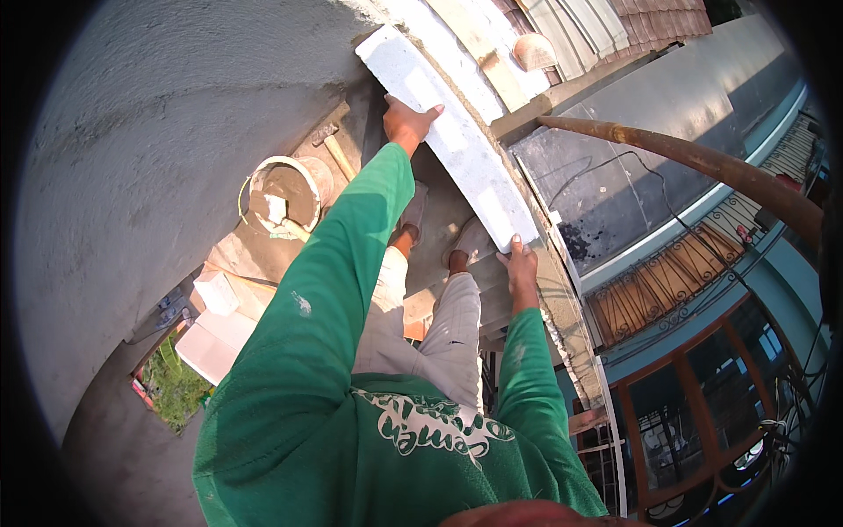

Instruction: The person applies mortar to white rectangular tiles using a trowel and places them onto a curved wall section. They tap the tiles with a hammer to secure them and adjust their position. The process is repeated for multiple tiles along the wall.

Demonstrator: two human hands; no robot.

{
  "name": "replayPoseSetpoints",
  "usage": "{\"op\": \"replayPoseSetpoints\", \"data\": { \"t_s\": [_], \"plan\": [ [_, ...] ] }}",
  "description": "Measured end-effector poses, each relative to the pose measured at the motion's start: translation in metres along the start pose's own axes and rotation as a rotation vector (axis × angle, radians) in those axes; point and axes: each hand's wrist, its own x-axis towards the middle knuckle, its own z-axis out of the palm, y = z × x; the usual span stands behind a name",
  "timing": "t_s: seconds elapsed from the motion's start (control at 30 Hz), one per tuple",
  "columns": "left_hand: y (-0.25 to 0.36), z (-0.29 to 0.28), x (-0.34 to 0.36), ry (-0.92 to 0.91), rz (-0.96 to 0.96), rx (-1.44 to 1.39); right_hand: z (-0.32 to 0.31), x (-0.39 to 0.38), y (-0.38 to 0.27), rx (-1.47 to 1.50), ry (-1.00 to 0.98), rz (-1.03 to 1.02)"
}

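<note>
A long, white, speckled block (463, 162) slants along the top edge of a low masonry wall (566, 321). My left hand (409, 123) grips it on its near side toward the far end, thumb on its face. At the near end my right hand (522, 268) holds its corner, thumb over the edge. Whether the block rests fully on the wall is hard to tell. Left of my arm stands a bucket (290, 161) with grey mortar and a wooden-handled tool (296, 230) in it. Beside it lies a hammer (339, 156) with a wooden handle.
A rough grey wall (149, 132) rises on the left. A rusty pole (702, 160) slants across the right, beyond the low wall. Roof tiles (663, 25) lie at the top. Pale boxes or boards (219, 341) sit lower left, plants (176, 386) below. A building with railings (676, 281) is right.
</note>
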Motion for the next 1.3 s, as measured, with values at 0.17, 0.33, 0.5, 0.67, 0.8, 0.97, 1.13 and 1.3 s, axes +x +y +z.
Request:
{"op": "replayPoseSetpoints", "data": {
  "t_s": [0.17, 0.33, 0.5, 0.67, 0.8, 0.97, 1.13, 1.3],
  "plan": [
    [0.009, -0.006, -0.009, 0.030, 0.034, 0.055, -0.006, 0.008, 0.011, 0.040, -0.012, 0.005],
    [0.011, -0.014, -0.017, 0.047, 0.055, 0.076, -0.006, 0.008, 0.014, 0.039, -0.016, 0.021],
    [0.016, -0.015, -0.023, 0.044, 0.047, 0.094, -0.009, 0.007, 0.016, 0.031, -0.048, 0.018],
    [0.019, -0.015, -0.018, 0.047, 0.080, 0.108, -0.007, -0.001, 0.003, 0.044, -0.039, 0.033],
    [-0.009, 0.002, 0.007, 0.036, 0.091, 0.002, -0.003, -0.007, -0.012, 0.013, 0.014, 0.057],
    [0.007, -0.007, -0.017, -0.011, 0.131, -0.159, -0.010, -0.002, -0.014, -0.063, -0.052, 0.070],
    [-0.009, -0.021, -0.028, -0.131, 0.049, -0.270, -0.010, -0.001, 0.002, -0.023, 0.006, 0.026],
    [-0.107, -0.044, -0.060, -0.420, 0.154, -0.231, -0.021, -0.024, 0.012, 0.193, -0.003, 0.028]
  ]
}}
